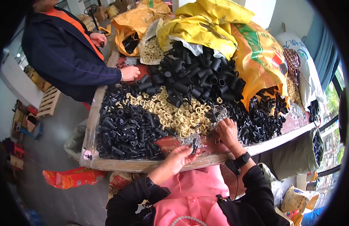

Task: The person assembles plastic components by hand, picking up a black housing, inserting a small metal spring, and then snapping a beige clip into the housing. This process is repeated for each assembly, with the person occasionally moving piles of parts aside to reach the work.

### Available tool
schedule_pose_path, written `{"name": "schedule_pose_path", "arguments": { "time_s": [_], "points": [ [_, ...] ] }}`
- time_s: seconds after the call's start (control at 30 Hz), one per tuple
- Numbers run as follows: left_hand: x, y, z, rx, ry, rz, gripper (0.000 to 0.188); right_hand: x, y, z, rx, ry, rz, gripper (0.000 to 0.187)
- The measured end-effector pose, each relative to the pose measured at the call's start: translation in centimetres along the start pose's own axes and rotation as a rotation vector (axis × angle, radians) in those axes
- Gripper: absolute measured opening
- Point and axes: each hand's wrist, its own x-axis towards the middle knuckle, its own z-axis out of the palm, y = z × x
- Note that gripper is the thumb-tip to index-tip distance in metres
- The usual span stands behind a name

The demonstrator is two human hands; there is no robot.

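My left hand [176, 160] is near the table's front edge, with thumb and fingers pinching a small black plastic part [195, 146]. To its right, my right hand [228, 132] reaches down at a heap of small silvery metal clips [219, 113]. Its fingers are drawn together, and what lies between them is hidden. Beside the clips spreads a pile of cream-coloured ring-like plastic pieces [178, 116]. Many small black fittings [131, 130] cover the table's left part, and other black pieces [257, 120] lie right of my right hand.
Large black cylindrical cups [197, 75] are heaped behind the cream pieces. Yellow sack [204, 26] and orange sack [257, 56] stand along the back, the orange one spilling black parts. A co-worker in a dark jacket [65, 56] stands at the left side. The wooden table edge [121, 164] runs before me.
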Motion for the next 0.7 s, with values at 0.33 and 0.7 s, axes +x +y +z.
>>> {"name": "schedule_pose_path", "arguments": {
  "time_s": [0.33, 0.7],
  "points": [
    [-0.6, -0.4, 1.0, 0.030, -0.052, 0.047, 0.016, -1.7, -4.1, -3.3, 1.167, -0.435, 0.391, 0.012],
    [0.7, -0.3, 0.5, -0.104, -0.182, 0.046, 0.022, -0.9, -5.3, -2.8, 1.565, -0.703, 0.356, 0.010]
  ]
}}
